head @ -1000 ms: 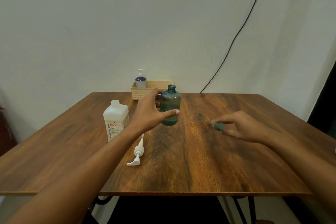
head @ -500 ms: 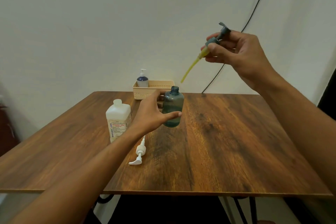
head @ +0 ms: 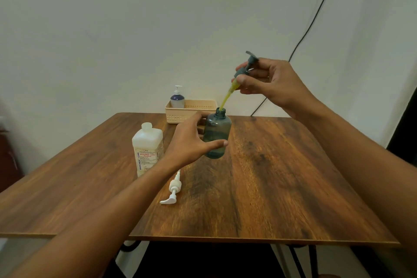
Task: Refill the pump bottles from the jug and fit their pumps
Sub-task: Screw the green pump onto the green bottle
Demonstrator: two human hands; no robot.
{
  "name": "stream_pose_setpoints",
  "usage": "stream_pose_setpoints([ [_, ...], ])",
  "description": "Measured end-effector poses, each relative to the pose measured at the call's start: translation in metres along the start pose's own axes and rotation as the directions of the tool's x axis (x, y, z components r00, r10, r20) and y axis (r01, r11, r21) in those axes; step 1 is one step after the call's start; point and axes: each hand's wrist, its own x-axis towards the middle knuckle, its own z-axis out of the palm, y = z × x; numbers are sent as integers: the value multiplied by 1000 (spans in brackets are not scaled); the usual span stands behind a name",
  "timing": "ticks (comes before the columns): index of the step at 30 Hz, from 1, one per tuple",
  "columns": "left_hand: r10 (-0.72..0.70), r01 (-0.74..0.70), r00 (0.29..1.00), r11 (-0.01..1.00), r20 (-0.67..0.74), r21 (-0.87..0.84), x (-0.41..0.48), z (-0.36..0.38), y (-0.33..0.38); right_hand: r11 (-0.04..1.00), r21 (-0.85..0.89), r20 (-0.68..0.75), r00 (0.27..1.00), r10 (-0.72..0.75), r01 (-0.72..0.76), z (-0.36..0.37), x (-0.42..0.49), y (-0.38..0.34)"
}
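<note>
A teal see-through bottle (head: 217, 136) stands upright on the wooden table (head: 282, 183), near its middle. My left hand (head: 191, 140) wraps around the bottle's left side. My right hand (head: 268, 81) pinches a grey pump (head: 247, 66) above the bottle. The pump's yellow tube (head: 226, 98) slants down, and its tip is in the bottle's open neck. A white square jug (head: 147, 150) with no cap stands to the left of my left hand. A white pump (head: 173, 188) lies flat on the table below my left wrist.
A beige slotted basket (head: 191, 110) sits at the table's far edge, with a blue-and-white pump bottle (head: 177, 97) standing in its left end. A black cable (head: 311, 22) runs down the wall behind the table on the right.
My right hand picked the grey pump off the table, raised it high, then lowered it so the tube tip entered the bottle's neck. My left hand stayed on the bottle.
</note>
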Motion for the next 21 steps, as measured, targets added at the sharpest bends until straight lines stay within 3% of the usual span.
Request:
stream_pose_setpoints([
  [8, 12, -11, 1000, 1000, -18, 8, 2, 4, 3, 981, -189, 109, 991, 74, -52, 22, -1, 12],
  [21, 36, -36, 999, 999, -24, 19, 2, 3, 5, 963, -266, 220, 970, 105, -44, 26, 0, 16],
])
